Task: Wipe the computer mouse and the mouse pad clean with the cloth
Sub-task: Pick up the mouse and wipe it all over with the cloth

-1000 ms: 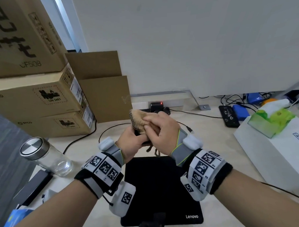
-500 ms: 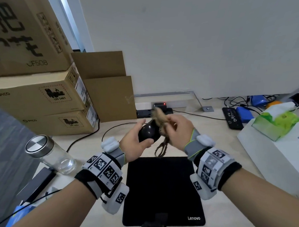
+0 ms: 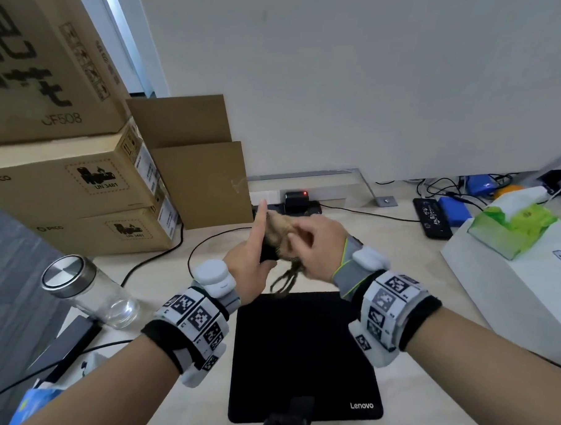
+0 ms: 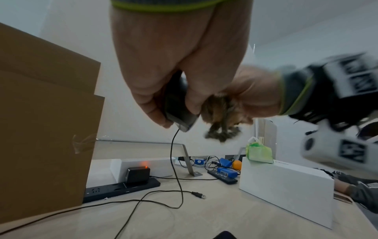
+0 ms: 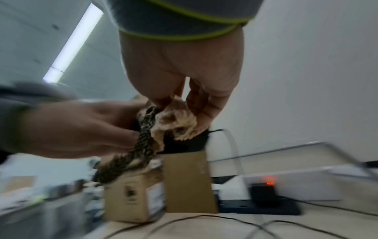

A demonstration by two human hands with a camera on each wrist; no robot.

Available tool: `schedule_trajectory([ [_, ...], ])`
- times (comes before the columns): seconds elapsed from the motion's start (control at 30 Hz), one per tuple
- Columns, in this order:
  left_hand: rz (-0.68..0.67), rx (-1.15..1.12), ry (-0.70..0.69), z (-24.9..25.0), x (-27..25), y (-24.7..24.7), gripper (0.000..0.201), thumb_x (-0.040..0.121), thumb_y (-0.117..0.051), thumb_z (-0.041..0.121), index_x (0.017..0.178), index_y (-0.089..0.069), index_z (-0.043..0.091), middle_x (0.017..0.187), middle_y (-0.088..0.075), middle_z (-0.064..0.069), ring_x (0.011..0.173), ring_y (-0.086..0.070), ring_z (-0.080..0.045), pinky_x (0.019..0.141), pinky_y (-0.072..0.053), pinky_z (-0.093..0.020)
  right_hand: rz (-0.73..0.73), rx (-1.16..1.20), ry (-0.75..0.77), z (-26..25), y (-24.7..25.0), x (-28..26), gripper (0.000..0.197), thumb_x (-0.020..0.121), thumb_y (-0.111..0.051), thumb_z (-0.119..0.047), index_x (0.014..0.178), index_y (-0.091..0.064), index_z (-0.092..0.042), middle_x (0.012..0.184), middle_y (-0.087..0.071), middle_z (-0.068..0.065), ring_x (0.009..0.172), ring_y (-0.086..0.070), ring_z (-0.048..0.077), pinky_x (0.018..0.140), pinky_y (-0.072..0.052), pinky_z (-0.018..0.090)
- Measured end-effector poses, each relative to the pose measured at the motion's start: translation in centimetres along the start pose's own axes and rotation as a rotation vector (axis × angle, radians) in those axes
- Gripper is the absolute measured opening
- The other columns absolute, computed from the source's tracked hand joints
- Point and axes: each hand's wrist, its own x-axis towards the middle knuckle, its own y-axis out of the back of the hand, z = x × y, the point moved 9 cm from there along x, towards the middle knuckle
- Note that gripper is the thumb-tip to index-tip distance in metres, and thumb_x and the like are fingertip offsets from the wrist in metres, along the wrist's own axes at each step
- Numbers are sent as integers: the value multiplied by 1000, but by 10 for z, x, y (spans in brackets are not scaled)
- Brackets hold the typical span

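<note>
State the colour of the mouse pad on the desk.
Black, with white Lenovo lettering; the pad shows best in the head view.

One mouse (image 4: 178, 105), one cloth (image 3: 280, 233), one mouse pad (image 3: 302, 351), three stacked cardboard boxes (image 3: 78, 177), one glass jar (image 3: 86, 287).

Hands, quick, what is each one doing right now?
Left hand: grips the mouse, lifted above the desk.
Right hand: pinches the cloth against the mouse.

Even, soft indoor light; wrist views motion-blurred (right worst); wide-angle edges bowed.
</note>
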Motion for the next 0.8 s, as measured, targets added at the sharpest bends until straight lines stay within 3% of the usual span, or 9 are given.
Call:
schedule_trajectory([
  [0.1, -48, -76, 31, -8, -4, -5, 103, 87, -65, 11, 146, 14, 42, 95, -65, -3, 79, -62, -19, 71, -45, -27, 67, 91, -338, 63, 18, 5, 12, 87, -51, -28, 86, -63, -30, 75, -69, -1, 52, -64, 19, 54, -51, 29],
  [0.2, -48, -629, 224, -25, 0, -3, 71, 90, -60, 3, 145, -30, 37, 133, -54, -4, 100, -65, -19, 91, -52, -34, 238, 366, -469, 90, 30, 3, 13, 88, -51, -22, 78, -58, -26, 82, -70, 12, 54, -65, 35, 50, -48, 36],
  [0.23, -37, -875, 336, -31, -1, -7, 58, 91, -57, -3, 136, -43, 31, 132, -52, -11, 97, -67, -27, 90, -55, -39, 278, 451, -477, 90, 32, 2, 15, 90, -49, -19, 78, -56, -25, 82, -68, 16, 51, -64, 38, 46, -47, 37],
  [0.3, -22, -1256, 512, -35, -3, -16, 43, 92, -51, -7, 126, -50, 19, 124, -52, -19, 91, -66, -40, 84, -58, -43, 317, 553, -477, 87, 33, 2, 18, 94, -47, -14, 81, -53, -24, 78, -64, 17, 44, -57, 34, 41, -46, 37],
  [0.43, -51, -1564, 629, -27, -5, -23, 24, 97, -43, -1, 119, -50, 1, 113, -60, -27, 87, -67, -41, 73, -61, -38, 282, 638, -401, 67, 16, 2, 11, 90, -50, -23, 87, -54, -33, 87, -70, 17, 59, -64, 33, 54, -53, 41],
  [0.53, -118, -1565, 691, -22, -7, -33, 27, 98, -43, 8, 117, -52, -8, 111, -62, -24, 81, -69, -36, 69, -61, -33, 269, 595, -330, 46, 12, 2, 13, 88, -57, -19, 90, -57, -32, 89, -69, 4, 80, -65, 20, 71, -54, 33],
  [0.63, -125, -1289, 657, -20, -4, -35, 21, 100, -43, 17, 107, -55, 1, 95, -59, -18, 68, -62, -28, 53, -57, -27, 307, 583, -296, 33, 15, 3, 15, 85, -64, -13, 93, -58, -24, 86, -64, -5, 84, -63, 21, 78, -53, 34],
  [0.73, -73, -1050, 538, -18, 5, -36, 28, 103, -40, 29, 126, -51, 18, 94, -61, -17, 59, -58, -28, 46, -50, -29, 270, 480, -236, 17, 9, -2, 11, 84, -65, -19, 89, -58, -26, 82, -64, -5, 75, -62, 20, 73, -53, 32],
  [0.8, -53, -956, 522, -18, 6, -36, 38, 102, -36, 43, 128, -52, 20, 97, -67, -16, 67, -63, -33, 54, -54, -40, 250, 390, -151, 0, 5, -8, 5, 84, -64, -24, 86, -59, -24, 81, -63, -1, 71, -58, 17, 68, -47, 27],
])
